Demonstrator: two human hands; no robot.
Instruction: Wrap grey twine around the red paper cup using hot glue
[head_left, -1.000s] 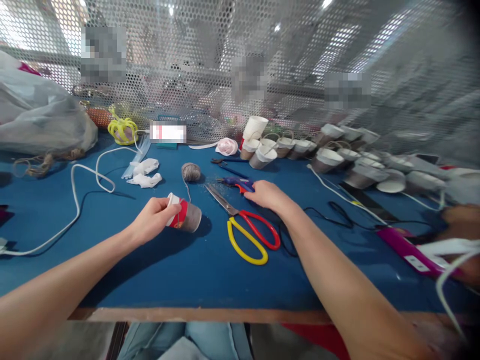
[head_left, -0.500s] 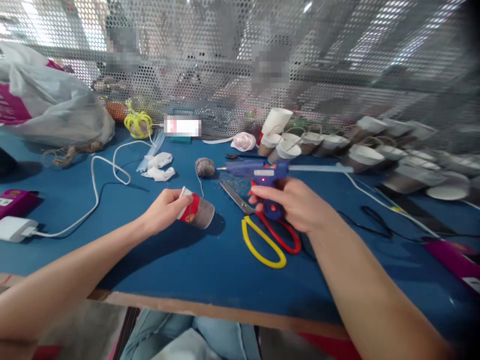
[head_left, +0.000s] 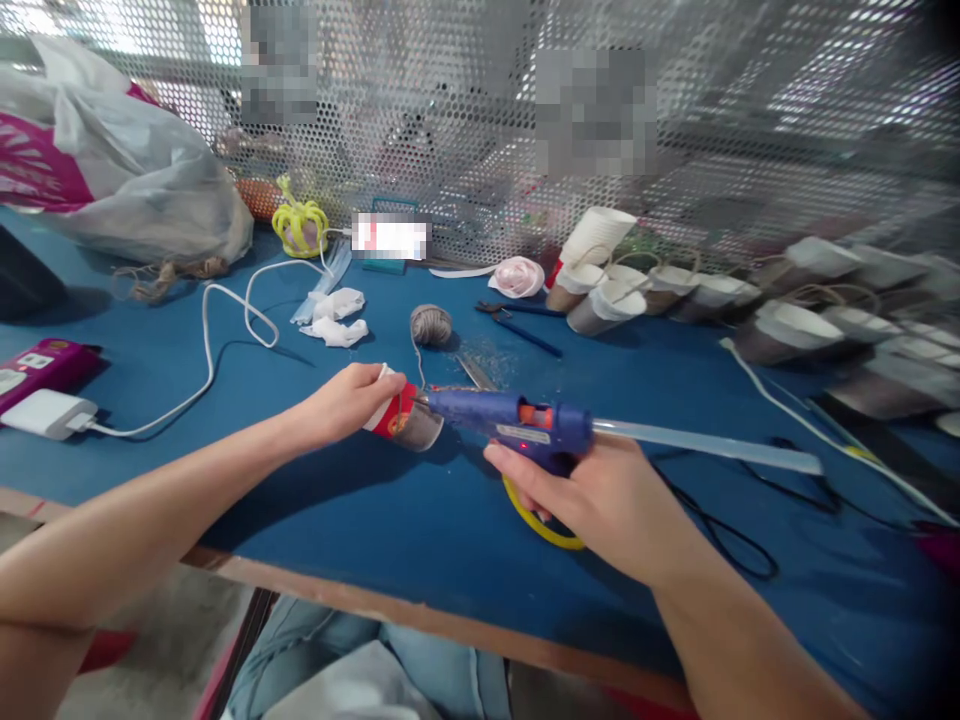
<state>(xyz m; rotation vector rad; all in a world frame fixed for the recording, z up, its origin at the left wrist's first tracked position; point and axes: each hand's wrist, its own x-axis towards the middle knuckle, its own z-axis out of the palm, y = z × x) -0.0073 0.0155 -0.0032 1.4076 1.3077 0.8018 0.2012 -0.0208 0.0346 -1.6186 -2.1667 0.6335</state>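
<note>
At frame centre, two hands [head_left: 343,400], one glue gun [head_left: 495,413], one red-banded cup [head_left: 416,428], one yarn ball [head_left: 432,325] and one pair of scissors [head_left: 477,373] were counted. At upper left, one plastic bag [head_left: 157,165] was recorded.

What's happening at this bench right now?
A person's left hand holds a cup tipped on its side, gripping it near the white rim. The right hand holds a glue gun, its nozzle at the cup's red band; whether they touch, I can't tell. The scissors lie partly hidden below the gun. A yarn ball sits just beyond the cup, and more cups stand at the back right.
</note>
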